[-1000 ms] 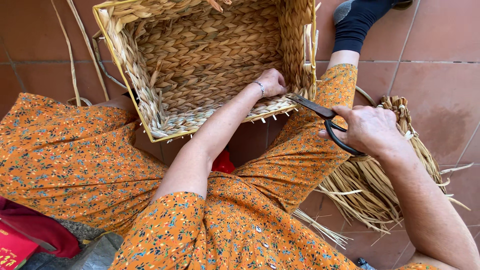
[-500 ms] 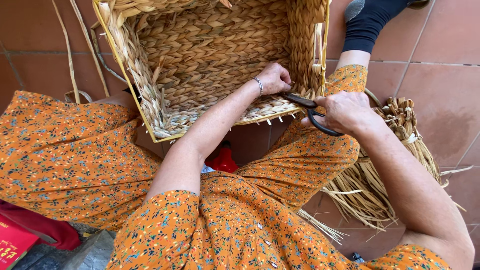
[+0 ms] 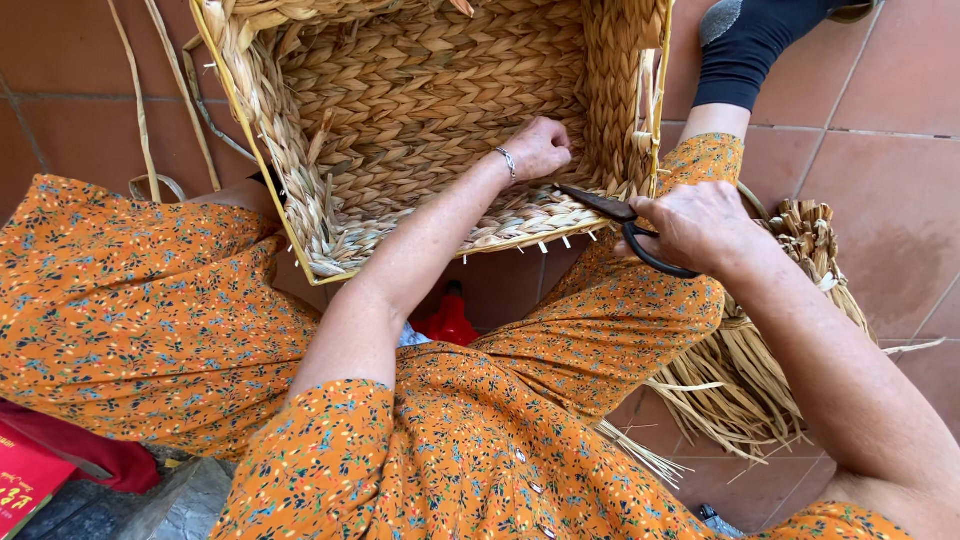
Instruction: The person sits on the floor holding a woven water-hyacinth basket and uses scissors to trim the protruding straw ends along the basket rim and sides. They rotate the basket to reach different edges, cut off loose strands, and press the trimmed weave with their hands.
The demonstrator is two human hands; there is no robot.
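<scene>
Head view: your left hand (image 3: 540, 148) is inside the woven straw basket (image 3: 420, 100), fingers curled shut and pinching strands of the braid near the basket's lower right corner; a thin bracelet (image 3: 507, 161) sits on that wrist. The basket is tipped toward you, propped between your knees above the tiled floor (image 3: 870, 120), its yellow wire frame (image 3: 245, 140) showing along the rim. Your right hand (image 3: 695, 225) is just outside the basket's right edge, fingers closed through the black loops of a pair of scissors (image 3: 625, 222). The scissor blades point left and touch the braided rim close to your left hand; can't tell if the blades are parted. Orange flowered dress (image 3: 150, 310) covers both legs and sleeves. Bundle of loose dry straw (image 3: 760, 370) lies on the floor under your right forearm, right of your knee. Dark sock (image 3: 745, 50) on the foot at top right. Small red thing (image 3: 448, 318) on the floor between your legs, below the basket, partly hidden. Red bag (image 3: 60, 465) at bottom left. Loose straw strands (image 3: 140, 100) lie on the tiles left of the basket.
</scene>
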